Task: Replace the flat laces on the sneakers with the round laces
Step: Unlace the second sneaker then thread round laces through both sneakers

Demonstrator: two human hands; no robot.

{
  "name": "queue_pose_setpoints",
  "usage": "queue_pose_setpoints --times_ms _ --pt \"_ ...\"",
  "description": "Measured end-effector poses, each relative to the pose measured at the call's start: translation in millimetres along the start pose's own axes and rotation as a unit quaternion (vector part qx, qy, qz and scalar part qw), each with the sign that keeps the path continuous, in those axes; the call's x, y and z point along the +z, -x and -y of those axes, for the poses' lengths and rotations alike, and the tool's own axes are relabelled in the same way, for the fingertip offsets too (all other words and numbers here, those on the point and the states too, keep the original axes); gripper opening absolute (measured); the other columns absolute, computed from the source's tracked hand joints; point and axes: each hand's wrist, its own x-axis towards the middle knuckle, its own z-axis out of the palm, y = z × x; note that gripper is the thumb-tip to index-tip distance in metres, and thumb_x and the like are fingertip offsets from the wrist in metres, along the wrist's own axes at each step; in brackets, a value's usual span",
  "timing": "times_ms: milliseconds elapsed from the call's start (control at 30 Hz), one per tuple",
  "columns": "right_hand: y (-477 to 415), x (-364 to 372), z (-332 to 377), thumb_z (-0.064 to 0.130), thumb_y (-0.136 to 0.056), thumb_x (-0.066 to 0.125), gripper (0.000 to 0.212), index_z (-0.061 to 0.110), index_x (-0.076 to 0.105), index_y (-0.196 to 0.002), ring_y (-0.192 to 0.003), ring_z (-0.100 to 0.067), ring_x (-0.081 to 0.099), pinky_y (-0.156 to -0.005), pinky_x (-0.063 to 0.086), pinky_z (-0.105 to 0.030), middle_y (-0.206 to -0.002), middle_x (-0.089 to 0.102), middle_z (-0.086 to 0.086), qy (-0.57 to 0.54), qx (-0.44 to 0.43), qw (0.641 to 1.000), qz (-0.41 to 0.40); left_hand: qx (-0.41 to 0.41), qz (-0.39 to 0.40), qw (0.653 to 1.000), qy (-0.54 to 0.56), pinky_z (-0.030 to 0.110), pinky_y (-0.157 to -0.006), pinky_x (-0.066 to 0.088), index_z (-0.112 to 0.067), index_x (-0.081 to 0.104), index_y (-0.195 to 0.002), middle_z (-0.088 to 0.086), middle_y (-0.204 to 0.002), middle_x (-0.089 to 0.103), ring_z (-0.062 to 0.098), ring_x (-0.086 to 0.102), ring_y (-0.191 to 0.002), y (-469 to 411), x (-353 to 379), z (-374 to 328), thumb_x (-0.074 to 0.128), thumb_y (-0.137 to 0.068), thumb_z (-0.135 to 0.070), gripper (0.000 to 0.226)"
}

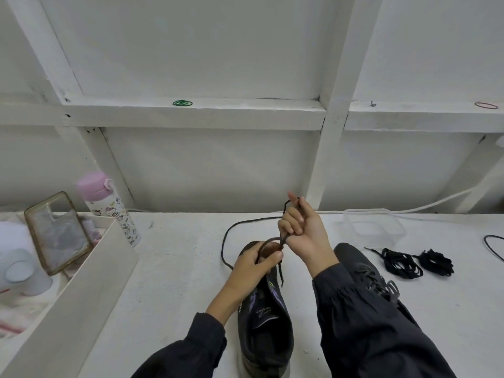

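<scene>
Right hand [302, 227] is curled tight round a dark lace [223, 245], raised just above the sneaker [266, 320]. Left hand [253, 266] pinches the same lace lower down, at the front eyelets. The sneaker points away, heel nearest; the left hand is closer to it.

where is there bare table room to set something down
Bare: the table between the white bin wall and the held sneaker, and the near right corner below the lace bundles. Crowded: second sneaker, bundles and clear container sit close.
</scene>
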Motion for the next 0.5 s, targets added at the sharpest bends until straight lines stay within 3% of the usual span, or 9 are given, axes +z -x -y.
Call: queue_pose_setpoints --times_ms 167,300,433,500 --pt "-3 -13 15 0.031 -0.103 0.04 0.034 0.013 0.063 -0.087 -0.028 -0.007 0.022 -0.033 0.021 -0.019 -0.041 0.027 0.005 0.004 -0.04 0.999 -0.023 0.0 0.026 1.0 0.006 0.014 -0.069 0.042 -0.013 0.072 -0.098 -0.006 -0.078 0.065 0.001 0.048 -0.063 4 -4 4 0.055 -0.099 -0.024 0.021" --pt "-3 -38 33 0.031 -0.105 0.039 0.029 0.012 0.059 -0.093 -0.032 -0.007 0.026 -0.037 0.029 -0.019 -0.046 0.03 0.006 0.134 -0.098 0.977 -0.132 -0.022 0.022 0.999 0.018 0.012 -0.065 0.041 -0.015 0.072 -0.087 -0.005 -0.076 0.062 0.005 0.052 -0.072 4 -16 6 0.057 -0.097 -0.026 0.021" --pt "6 -59 38 0.018 -0.1 0.051 0.015 0.007 0.061 -0.101 -0.061 -0.019 0.053 -0.057 0.053 -0.032 -0.08 0.051 -0.006 0.374 -0.077 0.896 -0.227 -0.046 -0.008 0.998 0.032 0.011 -0.06 0.038 -0.024 0.072 -0.075 0.0 -0.082 0.063 0.011 0.045 -0.072 2 -23 7 0.06 -0.096 -0.027 0.024" --pt "10 -60 34 0.016 -0.097 0.055 0.023 0.006 0.055 -0.117 -0.085 -0.024 0.056 -0.067 0.056 -0.037 -0.104 0.052 -0.009 0.468 -0.08 0.842 -0.255 -0.064 -0.027 0.997 0.039 0.011 -0.06 0.038 -0.023 0.071 -0.071 -0.001 -0.087 0.069 0.01 0.047 -0.072 -1 -24 8 0.06 -0.095 -0.027 0.027"
